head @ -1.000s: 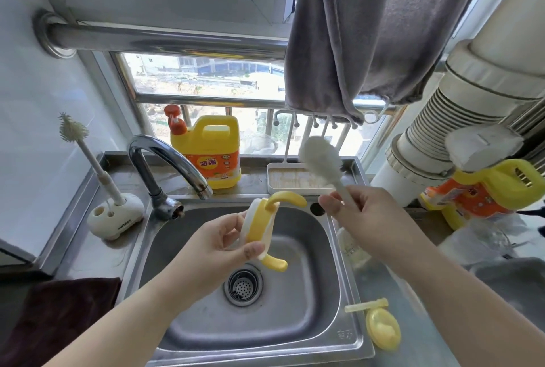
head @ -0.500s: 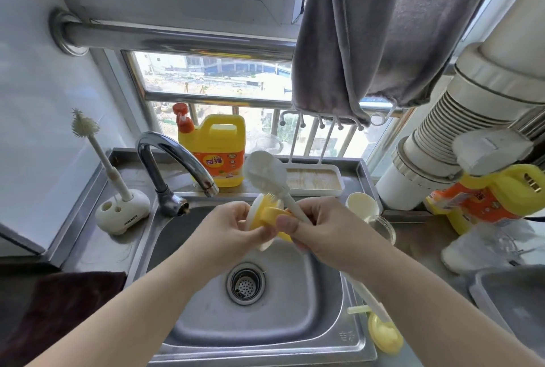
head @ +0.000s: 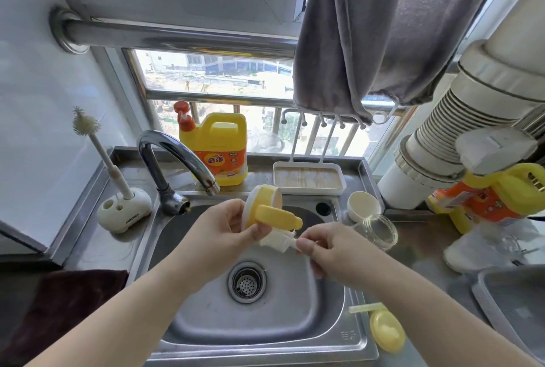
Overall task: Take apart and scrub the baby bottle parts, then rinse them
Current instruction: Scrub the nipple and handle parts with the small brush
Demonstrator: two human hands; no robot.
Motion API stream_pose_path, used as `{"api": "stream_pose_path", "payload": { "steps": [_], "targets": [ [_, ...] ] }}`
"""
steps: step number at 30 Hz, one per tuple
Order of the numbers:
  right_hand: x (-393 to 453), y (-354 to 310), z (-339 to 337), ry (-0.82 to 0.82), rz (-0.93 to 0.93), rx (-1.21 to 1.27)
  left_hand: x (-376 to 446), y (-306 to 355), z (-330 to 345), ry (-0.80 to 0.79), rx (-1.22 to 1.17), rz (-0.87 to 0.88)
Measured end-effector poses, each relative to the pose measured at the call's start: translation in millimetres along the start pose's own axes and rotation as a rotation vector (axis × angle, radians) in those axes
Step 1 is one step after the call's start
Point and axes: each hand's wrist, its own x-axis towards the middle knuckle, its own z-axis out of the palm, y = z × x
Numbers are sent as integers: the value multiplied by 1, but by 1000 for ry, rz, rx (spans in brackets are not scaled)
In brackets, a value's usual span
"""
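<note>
Nearest you, on the table by the sink's [head: 348, 346] right front corner, a small yellow cap [head: 387, 334] and a pale straw [head: 367, 307] lie waiting. Over the basin, your right hand [head: 330, 251] pinches the handle of a white brush [head: 280, 241], its bristles tucked under the bottle collar [head: 265, 210]. Your left hand [head: 224, 228] grips that yellow and white collar, one handle jutting right. Keep both grips firm, turn the collar slowly against the bristles, and work under the handle and round the inner rim. Stay over the drain [head: 247, 281] so a slip falls into the basin. Beyond, the tap [head: 174, 160] looks dry for now; a glass jar [head: 379, 231] stands just right of the sink.
</note>
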Motion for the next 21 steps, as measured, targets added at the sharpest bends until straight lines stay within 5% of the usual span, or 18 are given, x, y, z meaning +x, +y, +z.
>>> {"api": "stream_pose_path", "payload": {
  "steps": [4,6,8,13,21],
  "targets": [
    [5,-4,-7,317,-63,-566,-1,2,-1,-39,56,29],
    [9,-6,-8,385,-103,-641,2,5,-3,-52,51,48],
    [11,-3,-5,331,-129,-463,3,6,-6,-29,33,58],
    [2,0,5,-166,-18,206,2,3,-11,22,-12,12],
    [5,9,6,-78,3,89,3,10,-9,-152,-157,-237]
  ]
}}
